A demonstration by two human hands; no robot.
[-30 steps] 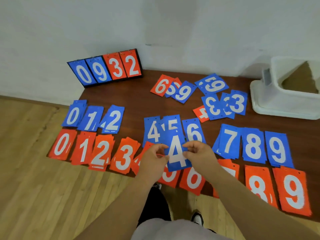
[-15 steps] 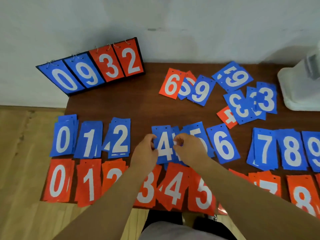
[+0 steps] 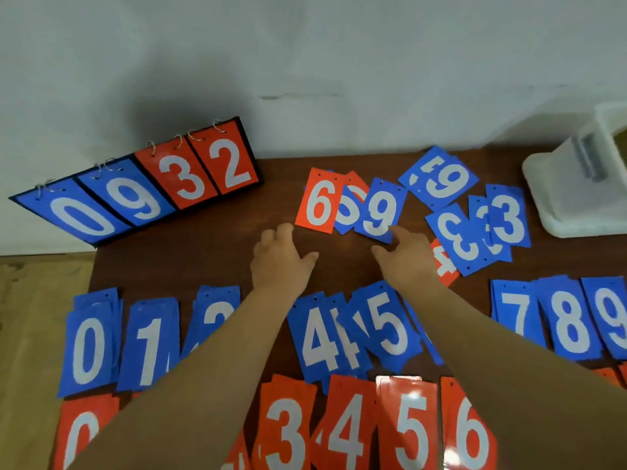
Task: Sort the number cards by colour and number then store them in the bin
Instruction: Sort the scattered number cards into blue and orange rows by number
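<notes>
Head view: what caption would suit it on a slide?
Left hand and right hand reach past sorted card rows toward loose cards, right fingertip at the blue 9 card.

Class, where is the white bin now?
Head view: the white bin sits far right on the table, beside the loose blue 3 cards.

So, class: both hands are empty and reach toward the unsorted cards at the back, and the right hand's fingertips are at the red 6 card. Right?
Not quite. The head view shows the right hand at the blue 9 card, not the red 6 card, which lies nearer the left hand. Both hands are empty and reach toward the unsorted cards.
</notes>
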